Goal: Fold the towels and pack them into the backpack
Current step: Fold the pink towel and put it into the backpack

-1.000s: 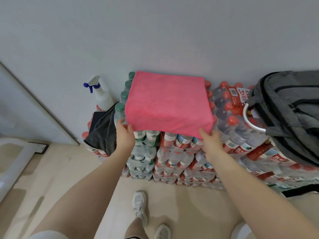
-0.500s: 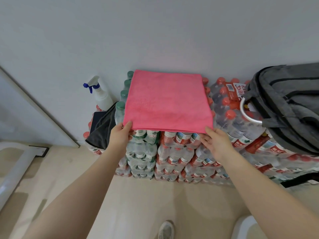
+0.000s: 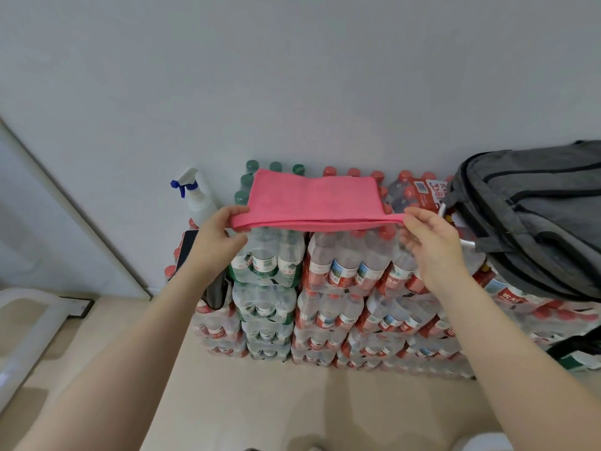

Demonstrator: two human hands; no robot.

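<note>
Left hand (image 3: 216, 237) and right hand (image 3: 429, 237) pinch near corners of pink towel (image 3: 313, 200), lifted over bottle packs (image 3: 325, 288); backpack (image 3: 533, 216) at 3 o'clock.

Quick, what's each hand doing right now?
Left hand: pinches the near left corner of the pink towel.
Right hand: pinches its near right corner.

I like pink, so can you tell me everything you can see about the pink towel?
The pink towel looks like soft, fuzzy cloth with no pattern. It is folded into a wide, flat rectangle of stacked layers. Its far part lies on the caps of the bottled water packs by the wall. The left hand pinches its near left corner and the right hand pinches its near right corner, lifting the near edge. It sits left of the grey backpack.
</note>
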